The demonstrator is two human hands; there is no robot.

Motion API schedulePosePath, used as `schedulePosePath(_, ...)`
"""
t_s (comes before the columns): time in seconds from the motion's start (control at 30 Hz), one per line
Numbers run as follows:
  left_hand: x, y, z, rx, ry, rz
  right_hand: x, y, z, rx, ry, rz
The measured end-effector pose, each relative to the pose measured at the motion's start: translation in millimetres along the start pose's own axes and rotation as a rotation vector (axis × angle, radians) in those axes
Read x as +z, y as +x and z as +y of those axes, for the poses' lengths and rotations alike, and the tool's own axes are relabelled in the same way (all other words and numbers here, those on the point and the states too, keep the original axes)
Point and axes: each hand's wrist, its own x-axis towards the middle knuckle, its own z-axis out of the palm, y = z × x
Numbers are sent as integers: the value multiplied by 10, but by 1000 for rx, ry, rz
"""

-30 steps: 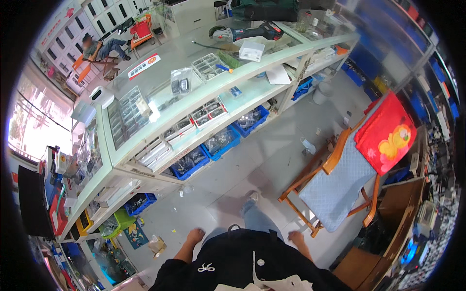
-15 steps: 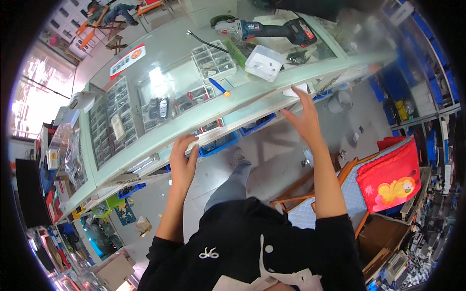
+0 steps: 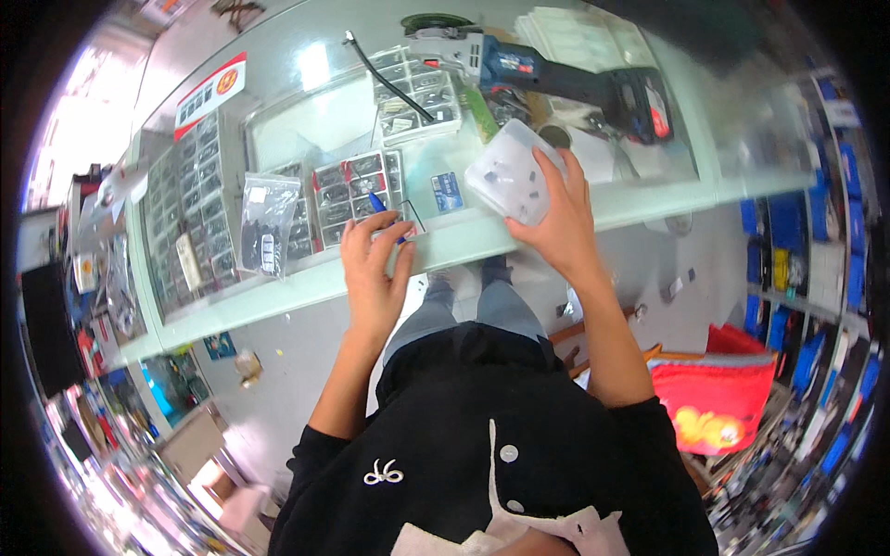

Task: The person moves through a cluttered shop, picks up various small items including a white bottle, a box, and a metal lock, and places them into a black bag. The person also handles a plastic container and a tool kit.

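My right hand (image 3: 564, 222) grips the near right side of a translucent white plastic box (image 3: 503, 176), fingers over its edge and thumb at its near corner. Several small dark pieces lie in the box, which is tilted above the glass counter (image 3: 306, 295). At the counter's front edge my left hand (image 3: 373, 273) has its fingers curled over a slim blue pen-like stick (image 3: 375, 202). Part of the stick is hidden under the fingers. A small blue card (image 3: 446, 192) lies between the two hands.
A cordless angle grinder (image 3: 528, 69) lies behind the box, with a black cable (image 3: 385, 82) to its left. Compartment trays (image 3: 357, 190) and a clear bag of dark parts (image 3: 266, 227) are at left. A chair with a red cloth (image 3: 714, 398) stands right.
Both hands have moved from the counter's front edge onto its top. My right hand has taken hold of the box, and my left has closed over the blue stick. The view has shifted nearer the counter.
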Motion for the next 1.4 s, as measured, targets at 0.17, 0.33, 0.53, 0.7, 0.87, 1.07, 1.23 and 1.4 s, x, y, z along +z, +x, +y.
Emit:
schedulePosePath(0.17,-37,0,214,-248,-53,244,-501,579,-205,-81,762,-219)
schedulePosePath(0.33,58,-7,334,-324,-7,379,-1031,1470,-707,-543,532,20)
schedulePosePath(0.53,74,-102,139,-316,207,342,-952,1769,-1172,-974,171,210)
schedulePosePath(0.7,273,-151,79,-238,302,173,-920,1888,-1502,-895,152,133)
schedulePosePath(0.87,433,-4,-85,-217,313,176,-914,1988,-1530,-659,451,-11)
schedulePosePath(1.07,447,518,-398,-120,345,212,-893,1676,-1242,-491,533,3)
schedulePosePath(1.23,482,990,-554,-70,391,238,-1051,1413,-1131,-431,443,83)
schedulePosePath(1.4,346,1088,-677,-109,161,322,-1168,1218,-1024,-385,413,157)
